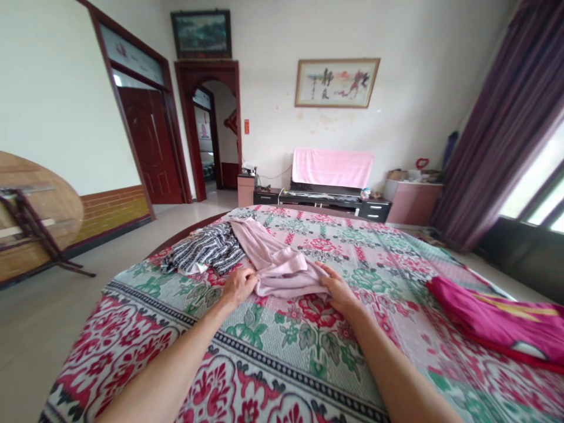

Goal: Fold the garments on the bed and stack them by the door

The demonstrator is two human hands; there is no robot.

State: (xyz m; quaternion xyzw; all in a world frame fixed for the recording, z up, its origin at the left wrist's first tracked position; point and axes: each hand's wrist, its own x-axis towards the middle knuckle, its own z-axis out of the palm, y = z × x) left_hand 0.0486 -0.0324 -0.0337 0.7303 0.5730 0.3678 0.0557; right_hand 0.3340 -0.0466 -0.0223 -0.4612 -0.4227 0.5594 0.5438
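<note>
A pale pink garment (282, 258) lies bunched on the flowered cloth in the middle of the head view, one long part stretching away to the upper left. My left hand (240, 288) pinches its near left edge between thumb and fingers. At its right end, my right hand (338, 288) grips the fabric, with some fingers hidden under or behind it. Touching the pink garment on the left is a crumpled black-and-white striped garment (205, 248). Whether the pink piece is a top or trousers I cannot tell.
A flowered cloth (259, 376) covers the round table. Folded magenta clothing (497, 317) lies at the right. Beyond the table stands a low cabinet (374, 210) with a pink towel (332, 167) above it. A folded round wooden table (39, 217) leans at the left wall.
</note>
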